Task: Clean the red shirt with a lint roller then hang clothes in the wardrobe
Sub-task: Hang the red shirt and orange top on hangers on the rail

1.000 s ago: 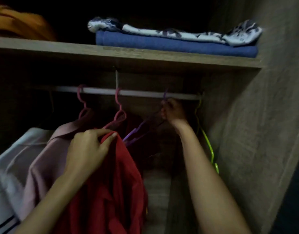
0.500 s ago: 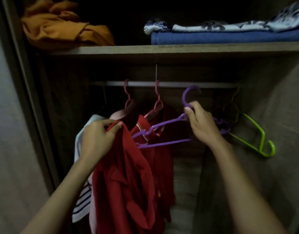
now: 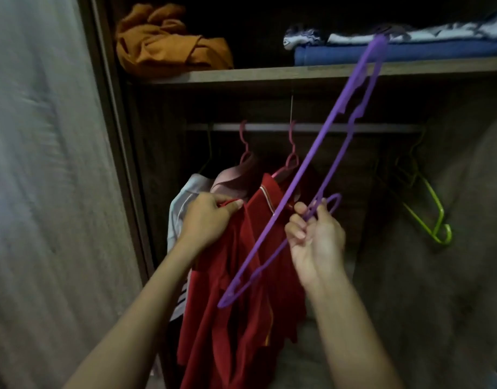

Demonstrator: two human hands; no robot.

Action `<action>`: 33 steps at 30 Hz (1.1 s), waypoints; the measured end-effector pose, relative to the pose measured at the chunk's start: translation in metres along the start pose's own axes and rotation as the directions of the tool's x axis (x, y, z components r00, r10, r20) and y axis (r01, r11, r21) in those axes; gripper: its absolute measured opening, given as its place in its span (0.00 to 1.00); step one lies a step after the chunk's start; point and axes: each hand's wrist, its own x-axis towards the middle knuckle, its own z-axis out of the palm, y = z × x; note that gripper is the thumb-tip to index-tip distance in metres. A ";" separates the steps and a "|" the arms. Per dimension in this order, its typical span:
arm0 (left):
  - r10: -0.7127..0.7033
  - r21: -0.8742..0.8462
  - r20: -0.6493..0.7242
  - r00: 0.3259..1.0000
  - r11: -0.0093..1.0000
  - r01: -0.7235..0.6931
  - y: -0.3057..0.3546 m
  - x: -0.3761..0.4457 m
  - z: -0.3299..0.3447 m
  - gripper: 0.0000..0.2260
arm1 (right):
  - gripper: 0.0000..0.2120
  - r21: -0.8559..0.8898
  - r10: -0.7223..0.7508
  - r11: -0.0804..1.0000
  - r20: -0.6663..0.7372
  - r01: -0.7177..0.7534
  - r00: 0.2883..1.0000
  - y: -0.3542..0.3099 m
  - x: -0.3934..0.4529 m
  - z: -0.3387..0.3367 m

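Lifted clear of the rail [image 3: 312,127] since a moment ago: purple hanger [image 3: 312,175], now tilted steeply, pinched near its hook by right hand [image 3: 316,237]. Left hand [image 3: 206,220] clenched on red shirt [image 3: 241,290] at the collar (hanging before the wardrobe). Probably next: threading hanger into shirt

The folded blue cloth [image 3: 396,53] on the shelf [image 3: 269,75] runs off the right edge, and the patterned fabric [image 3: 410,37] on top of it goes with it. The red shirt [image 3: 241,318] drops out past the bottom edge, hem unseen. The striped garment [image 3: 180,214] behind it shows only a sliver. The purple hanger [image 3: 320,175] smears at its upper tip. The sliding door [image 3: 45,192] at left is pure blur. Deep shadow swallows the green hanger [image 3: 432,217] hook near the rail [image 3: 326,127].
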 end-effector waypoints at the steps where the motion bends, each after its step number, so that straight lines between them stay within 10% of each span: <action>1: -0.018 -0.048 -0.004 1.000 0.999 0.018 -0.002 -0.004 -0.001 0.09 | 0.10 -0.001 -0.054 0.999 -0.029 0.054 0.998 0.010 -0.007 -0.002; 8: -0.017 -0.188 0.126 0.992 0.981 0.040 -0.025 -0.047 -0.028 0.08 | 0.12 -0.349 -0.443 0.848 -0.050 0.400 0.895 0.039 -0.031 -0.038; 22: -0.193 -0.467 0.217 0.957 0.840 0.276 -0.075 -0.109 -0.024 0.11 | 0.07 -0.894 -0.341 0.405 0.044 0.190 0.939 0.071 -0.021 -0.156; 27: -0.253 -0.376 0.173 0.952 0.876 0.301 -0.093 -0.133 -0.018 0.11 | 0.04 -0.942 -0.267 0.252 0.153 0.223 0.951 0.062 -0.032 -0.175; 33: -0.221 -0.293 -0.188 0.957 0.943 0.160 -0.092 -0.143 -0.004 0.09 | 0.04 -0.971 -0.258 0.081 0.197 0.225 0.946 0.053 -0.034 -0.180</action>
